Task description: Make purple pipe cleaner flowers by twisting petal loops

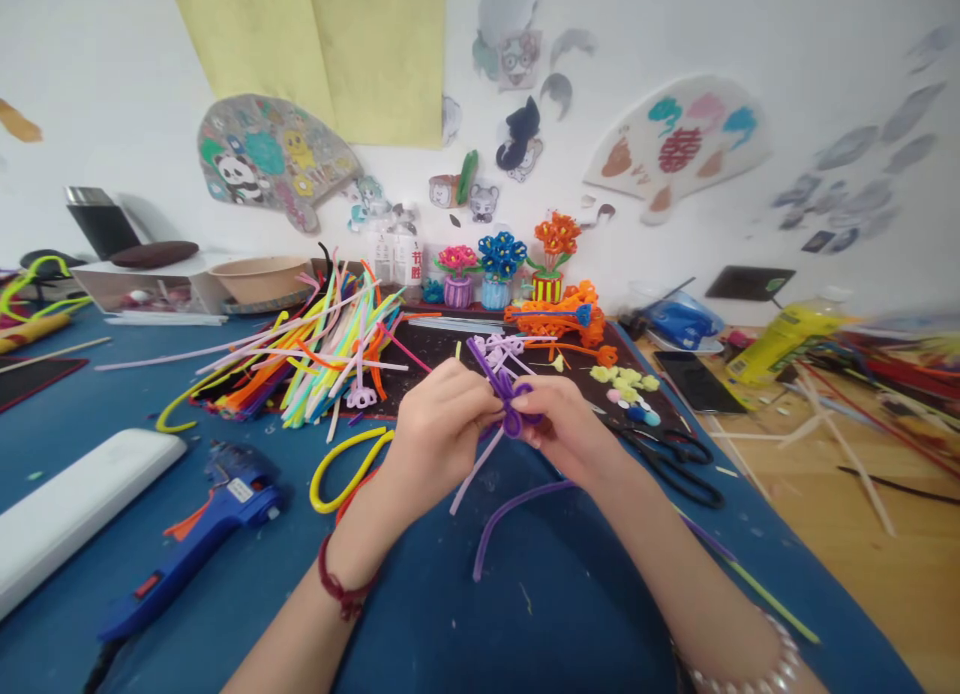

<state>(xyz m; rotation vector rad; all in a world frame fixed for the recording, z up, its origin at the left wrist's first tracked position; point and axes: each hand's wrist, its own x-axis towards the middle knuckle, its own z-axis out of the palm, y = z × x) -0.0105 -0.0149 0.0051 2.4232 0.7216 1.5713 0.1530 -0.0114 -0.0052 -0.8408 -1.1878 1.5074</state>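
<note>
Both hands meet above the blue mat, pinching a purple pipe-cleaner flower made of small loops. My left hand is closed on its left side, and my right hand grips its right side with thumb and fingers. A purple end sticks up past the fingers, and a pale lilac pipe cleaner slants down below the left fingers. Beneath the right hand a purple pipe cleaner curves over the mat. Behind the hands lie finished lilac loop flowers. The fingertips hide part of the flower.
A pile of coloured pipe cleaners lies left of centre. A blue glue gun rests on the left, black scissors on the right. Potted pipe-cleaner flowers stand at the back. A phone and yellow bottle are at right.
</note>
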